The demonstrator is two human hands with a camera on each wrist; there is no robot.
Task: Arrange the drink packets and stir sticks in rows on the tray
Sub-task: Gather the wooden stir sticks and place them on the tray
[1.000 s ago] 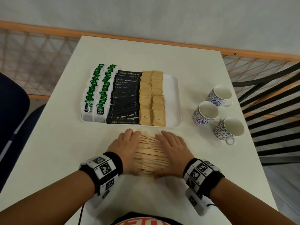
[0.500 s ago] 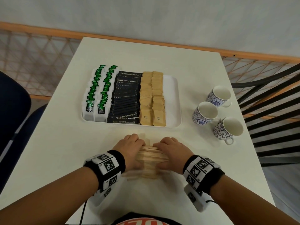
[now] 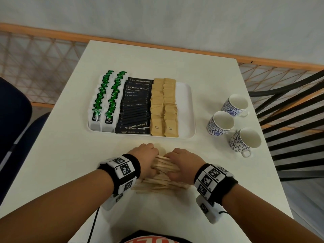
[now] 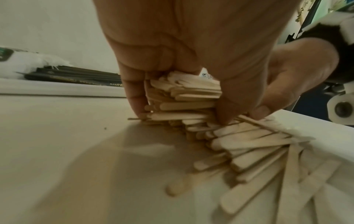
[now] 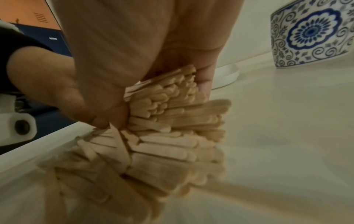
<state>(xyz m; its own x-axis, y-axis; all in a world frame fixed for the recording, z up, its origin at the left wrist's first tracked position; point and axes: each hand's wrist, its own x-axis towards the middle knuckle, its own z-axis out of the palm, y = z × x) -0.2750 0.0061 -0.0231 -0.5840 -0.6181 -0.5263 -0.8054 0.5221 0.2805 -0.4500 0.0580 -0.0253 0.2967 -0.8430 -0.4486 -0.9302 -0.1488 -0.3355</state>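
A pale wall (image 3: 175, 20) and an orange-railed mesh barrier (image 3: 40, 55) back the white bench (image 3: 52, 155). On it the tray (image 3: 185, 109) holds rows of drink packets (image 3: 135, 106), with three patterned cups (image 3: 220, 123) to its right. Nearer, the left hand (image 3: 143, 158) and right hand (image 3: 182, 163) curl around the stir sticks (image 3: 164, 172), squeezing the pile between them.

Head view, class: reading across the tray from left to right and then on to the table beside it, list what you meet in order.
Green tea packets → black coffee powder sticks → brown sugar packets → bare strip of the tray → blue-and-white cups.
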